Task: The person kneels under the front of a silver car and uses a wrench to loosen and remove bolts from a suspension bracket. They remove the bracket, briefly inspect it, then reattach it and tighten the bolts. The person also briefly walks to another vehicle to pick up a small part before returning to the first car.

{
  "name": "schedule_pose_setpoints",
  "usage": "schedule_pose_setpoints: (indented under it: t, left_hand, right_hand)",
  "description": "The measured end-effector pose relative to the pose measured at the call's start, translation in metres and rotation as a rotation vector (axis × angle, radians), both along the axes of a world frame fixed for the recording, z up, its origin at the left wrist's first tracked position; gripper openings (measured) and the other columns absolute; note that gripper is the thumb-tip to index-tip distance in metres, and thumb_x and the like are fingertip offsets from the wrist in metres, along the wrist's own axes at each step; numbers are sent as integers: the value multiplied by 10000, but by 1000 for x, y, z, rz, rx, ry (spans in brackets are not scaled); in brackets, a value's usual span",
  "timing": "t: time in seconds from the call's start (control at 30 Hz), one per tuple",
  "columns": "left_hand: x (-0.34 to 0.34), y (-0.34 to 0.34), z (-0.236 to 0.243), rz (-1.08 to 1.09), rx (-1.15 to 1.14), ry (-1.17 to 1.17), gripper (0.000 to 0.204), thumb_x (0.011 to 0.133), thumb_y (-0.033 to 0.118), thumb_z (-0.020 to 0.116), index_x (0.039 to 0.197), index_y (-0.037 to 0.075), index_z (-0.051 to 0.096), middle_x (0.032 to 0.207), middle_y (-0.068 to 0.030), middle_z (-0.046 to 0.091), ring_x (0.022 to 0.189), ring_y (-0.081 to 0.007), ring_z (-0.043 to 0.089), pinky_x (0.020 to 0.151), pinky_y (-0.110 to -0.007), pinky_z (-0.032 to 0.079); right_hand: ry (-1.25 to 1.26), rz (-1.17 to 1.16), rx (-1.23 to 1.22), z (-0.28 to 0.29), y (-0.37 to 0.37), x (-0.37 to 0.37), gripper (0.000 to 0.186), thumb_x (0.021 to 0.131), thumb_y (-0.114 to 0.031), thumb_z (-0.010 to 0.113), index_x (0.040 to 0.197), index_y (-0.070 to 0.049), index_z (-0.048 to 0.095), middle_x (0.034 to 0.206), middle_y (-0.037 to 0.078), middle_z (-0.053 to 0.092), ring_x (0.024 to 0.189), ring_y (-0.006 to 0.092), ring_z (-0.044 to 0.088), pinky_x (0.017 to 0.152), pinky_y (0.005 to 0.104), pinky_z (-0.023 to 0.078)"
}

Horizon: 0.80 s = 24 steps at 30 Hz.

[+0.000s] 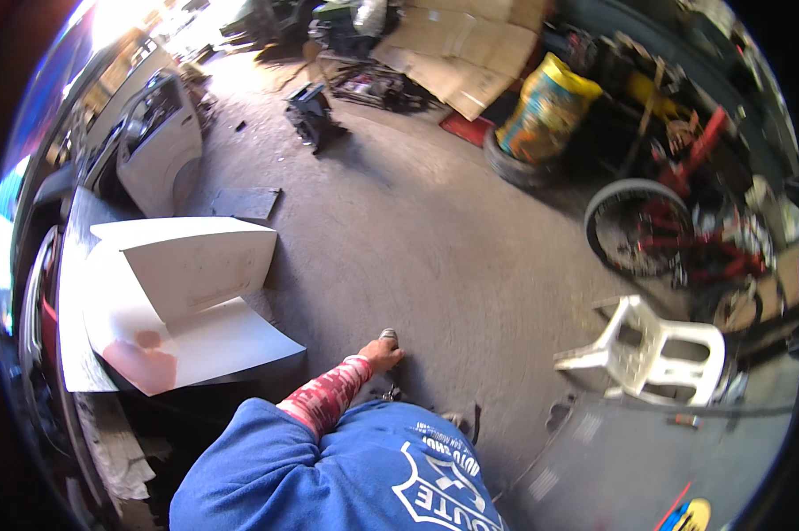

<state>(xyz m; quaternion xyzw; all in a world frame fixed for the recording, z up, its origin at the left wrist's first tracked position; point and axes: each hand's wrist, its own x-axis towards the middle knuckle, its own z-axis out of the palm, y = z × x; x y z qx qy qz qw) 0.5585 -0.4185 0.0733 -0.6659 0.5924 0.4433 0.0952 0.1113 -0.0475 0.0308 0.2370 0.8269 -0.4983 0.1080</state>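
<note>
My left hand [382, 355] hangs low in front of my body, over the concrete floor, at the end of a red-and-white patterned sleeve [327, 394]. I see mostly the back of it; its fingers are too small and hidden to read. Just beyond the hand shows a small grey rounded tip [389, 334], perhaps a shoe. To the left lies a large white body panel [209, 274] with a peach-coloured patch at its near corner, apart from the hand. My right hand is out of sight.
A white plastic chair [674, 350] lies tipped over at right, below a red bicycle [656, 230]. Farther off are a yellow sack [545, 111] on a tire [516, 168], flattened cardboard [457, 53], a dark part [307, 115] on the floor and a car door [161, 142].
</note>
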Motion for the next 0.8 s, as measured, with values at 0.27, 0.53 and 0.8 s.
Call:
schedule_pose_setpoints:
  t: [0.27,0.53,0.8]
  left_hand:
    - [234,-32,-56,404,242,-75,662,901,542,464,1141,-46,653,1228,-281,598,1224,-389,538,1022,-431,422]
    - [445,-108,-68,967,-57,-110,420,848,342,547,957,-35,699,931,-233,701,948,-361,673,854,-439,515]
    - [474,-212,-152,854,207,159,592,806,486,626,1148,6,677,1169,-227,653,1128,-368,611,986,-398,462]
  right_hand:
    - [-433,273,-269,-36,-248,115,439,902,-20,475,1338,-70,444,974,107,625,703,201,577,514,359,490]
    - [-677,1134,92,-14,-526,264,447,875,37,435,1311,-53,481,893,123,630,578,183,533,445,336,451]
    - [-605,1634,707,-56,-803,365,217,921,-152,492,1073,-95,637,662,70,562,449,177,431,383,343,340]
